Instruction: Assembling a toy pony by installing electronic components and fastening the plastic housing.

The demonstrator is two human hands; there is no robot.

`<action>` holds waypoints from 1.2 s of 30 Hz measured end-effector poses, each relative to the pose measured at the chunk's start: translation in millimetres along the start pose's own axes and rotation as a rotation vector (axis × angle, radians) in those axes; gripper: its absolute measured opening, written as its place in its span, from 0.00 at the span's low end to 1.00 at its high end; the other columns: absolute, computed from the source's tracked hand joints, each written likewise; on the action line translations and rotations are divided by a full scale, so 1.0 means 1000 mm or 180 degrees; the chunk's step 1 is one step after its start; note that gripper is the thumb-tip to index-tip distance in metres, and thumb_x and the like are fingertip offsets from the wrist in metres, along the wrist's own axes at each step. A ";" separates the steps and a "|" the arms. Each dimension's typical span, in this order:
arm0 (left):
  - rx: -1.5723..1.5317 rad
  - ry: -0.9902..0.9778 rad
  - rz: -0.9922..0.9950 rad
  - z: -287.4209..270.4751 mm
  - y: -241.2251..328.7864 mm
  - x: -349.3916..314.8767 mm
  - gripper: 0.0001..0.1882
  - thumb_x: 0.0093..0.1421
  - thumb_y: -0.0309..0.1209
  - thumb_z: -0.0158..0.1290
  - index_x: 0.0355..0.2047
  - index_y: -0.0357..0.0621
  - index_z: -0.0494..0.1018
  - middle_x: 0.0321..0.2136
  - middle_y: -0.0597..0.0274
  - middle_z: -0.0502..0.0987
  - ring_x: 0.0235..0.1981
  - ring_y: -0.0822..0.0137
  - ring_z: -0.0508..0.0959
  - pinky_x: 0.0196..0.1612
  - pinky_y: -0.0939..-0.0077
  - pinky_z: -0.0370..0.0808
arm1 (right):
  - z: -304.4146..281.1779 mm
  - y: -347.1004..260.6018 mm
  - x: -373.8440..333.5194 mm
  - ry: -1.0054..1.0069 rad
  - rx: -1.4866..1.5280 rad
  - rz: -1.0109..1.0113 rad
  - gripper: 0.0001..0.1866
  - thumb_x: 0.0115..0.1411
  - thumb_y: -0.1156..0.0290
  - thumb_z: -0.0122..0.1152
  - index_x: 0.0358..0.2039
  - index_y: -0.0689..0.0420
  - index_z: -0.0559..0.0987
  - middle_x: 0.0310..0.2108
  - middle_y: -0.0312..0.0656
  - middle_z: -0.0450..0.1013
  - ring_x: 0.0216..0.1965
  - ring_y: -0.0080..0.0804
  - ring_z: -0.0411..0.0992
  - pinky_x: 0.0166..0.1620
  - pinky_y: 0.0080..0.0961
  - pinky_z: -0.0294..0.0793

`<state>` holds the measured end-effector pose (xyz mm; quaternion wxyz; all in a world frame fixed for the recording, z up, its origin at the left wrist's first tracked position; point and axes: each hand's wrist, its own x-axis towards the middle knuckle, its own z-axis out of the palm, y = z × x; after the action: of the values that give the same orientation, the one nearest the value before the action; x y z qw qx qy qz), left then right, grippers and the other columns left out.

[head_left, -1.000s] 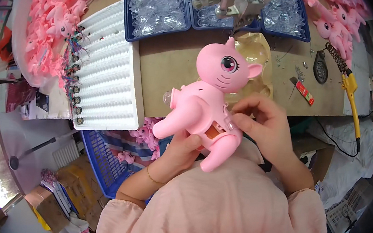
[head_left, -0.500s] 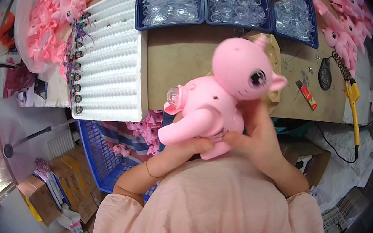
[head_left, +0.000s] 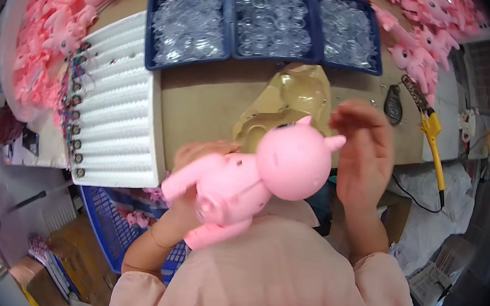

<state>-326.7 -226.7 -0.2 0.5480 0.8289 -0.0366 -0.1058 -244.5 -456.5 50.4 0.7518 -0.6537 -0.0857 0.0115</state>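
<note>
A pink plastic unicorn toy (head_left: 226, 181) is tilted across my front, its large round head toward the right and its legs toward the left. My left hand (head_left: 194, 150) is closed round the body from behind, its fingers mostly hidden by the toy. On the near side of the body is a round fitting that looks clear. My right hand (head_left: 366, 152) is raised beside the head, apart from it, fingers loosely bent, slightly blurred and holding nothing visible. A tan moulded holder (head_left: 303, 90) with hollows lies on the table just beyond the toy.
Blue trays (head_left: 228, 36) of clear plastic parts line the back. A white ridged foam tray (head_left: 120, 108) with wired round parts stands left. Pink toy parts (head_left: 65, 30) are heaped far left. A yellow-handled soldering iron (head_left: 432, 129) rests right. A blue basket (head_left: 105, 222) is below.
The toy has turned over, so its printed eye no longer faces me, and it sits lower left. My right hand has let go and moved up right. The whole view has shifted.
</note>
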 end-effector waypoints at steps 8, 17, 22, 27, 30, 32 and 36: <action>0.0407 0.0088 -0.0292 0.007 0.036 -0.013 0.30 0.36 0.42 0.63 0.40 0.42 0.71 0.41 0.58 0.76 0.42 0.59 0.76 0.45 0.64 0.65 | 0.019 -0.021 0.009 -0.0946 -0.0782 -0.1245 0.29 0.67 0.53 0.31 0.25 0.62 0.74 0.28 0.49 0.70 0.33 0.39 0.72 0.37 0.38 0.74; -0.0405 0.0586 -0.0410 0.020 0.019 -0.015 0.19 0.47 0.37 0.60 0.37 0.43 0.70 0.35 0.60 0.73 0.36 0.69 0.73 0.40 0.75 0.71 | 0.024 -0.011 0.019 -0.0679 -0.0985 -0.0835 0.22 0.66 0.67 0.32 0.26 0.66 0.74 0.28 0.48 0.72 0.32 0.36 0.71 0.40 0.29 0.71; -0.0532 0.0986 0.0029 0.016 0.027 -0.001 0.32 0.41 0.33 0.65 0.46 0.38 0.66 0.43 0.50 0.70 0.43 0.55 0.73 0.47 0.66 0.71 | 0.013 -0.002 -0.015 -0.0168 -0.0093 0.0579 0.15 0.65 0.68 0.43 0.47 0.63 0.70 0.45 0.44 0.70 0.47 0.30 0.67 0.52 0.25 0.63; -0.1462 -0.0120 0.0081 0.007 0.045 -0.013 0.39 0.47 0.30 0.62 0.58 0.35 0.58 0.59 0.49 0.56 0.62 0.55 0.56 0.60 0.61 0.58 | -0.008 0.002 -0.037 -0.1557 0.1102 0.2535 0.26 0.59 0.66 0.57 0.55 0.64 0.64 0.52 0.42 0.66 0.54 0.28 0.62 0.57 0.27 0.60; -0.4360 -0.1331 -0.1568 -0.010 0.054 -0.008 0.39 0.56 0.31 0.56 0.62 0.37 0.48 0.61 0.52 0.53 0.63 0.62 0.53 0.60 0.67 0.58 | -0.012 -0.014 -0.042 -0.2297 0.0973 0.2814 0.26 0.56 0.69 0.61 0.53 0.64 0.67 0.50 0.40 0.67 0.53 0.25 0.62 0.56 0.26 0.61; -0.3435 -0.1951 -0.2108 -0.014 0.058 0.000 0.39 0.55 0.31 0.58 0.61 0.37 0.50 0.56 0.55 0.60 0.58 0.66 0.60 0.59 0.70 0.60 | -0.007 -0.022 -0.036 -0.2276 0.0832 0.3089 0.24 0.54 0.72 0.62 0.51 0.64 0.69 0.48 0.38 0.69 0.51 0.22 0.63 0.55 0.24 0.62; -0.3077 -0.2597 -0.2236 -0.023 0.069 0.017 0.40 0.51 0.30 0.61 0.60 0.37 0.52 0.51 0.58 0.65 0.53 0.69 0.64 0.57 0.71 0.62 | -0.011 -0.016 -0.032 -0.2651 0.0764 0.3172 0.24 0.52 0.72 0.63 0.50 0.61 0.70 0.47 0.36 0.70 0.48 0.21 0.65 0.52 0.23 0.64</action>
<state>-300.9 -236.3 69.2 0.7297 0.3512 0.0813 -0.5811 -276.3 -473.3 61.1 0.6282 -0.4676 -0.0547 0.6195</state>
